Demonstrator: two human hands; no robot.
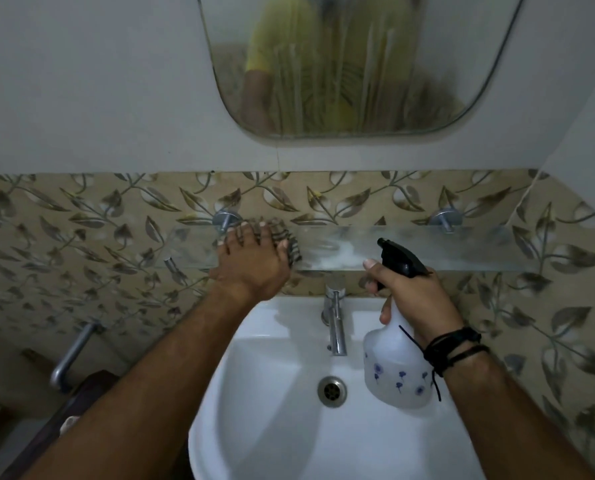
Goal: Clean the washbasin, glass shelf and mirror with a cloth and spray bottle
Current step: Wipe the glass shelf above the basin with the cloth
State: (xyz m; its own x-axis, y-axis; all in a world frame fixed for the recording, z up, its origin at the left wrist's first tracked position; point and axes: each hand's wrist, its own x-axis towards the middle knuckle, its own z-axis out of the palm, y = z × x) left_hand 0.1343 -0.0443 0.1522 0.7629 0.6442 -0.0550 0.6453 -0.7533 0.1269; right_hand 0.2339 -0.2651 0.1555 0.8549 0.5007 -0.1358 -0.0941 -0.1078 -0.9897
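Observation:
My left hand (251, 258) presses a striped cloth (287, 237) flat onto the left part of the glass shelf (462, 247). The shelf carries white foam streaks in its middle. My right hand (417, 299) grips a white spray bottle (393, 368) with blue flowers and a black trigger head, held over the white washbasin (271, 393). The bottle's nozzle points left toward the shelf. Above, the mirror (358, 64) is wet, with runs of liquid streaking down it.
A chrome tap (335, 320) stands at the basin's back, and the drain (331, 390) lies below it. Two chrome brackets (225, 220) hold the shelf to the leaf-patterned tiles. A metal pipe (71, 355) and dark wood sit lower left.

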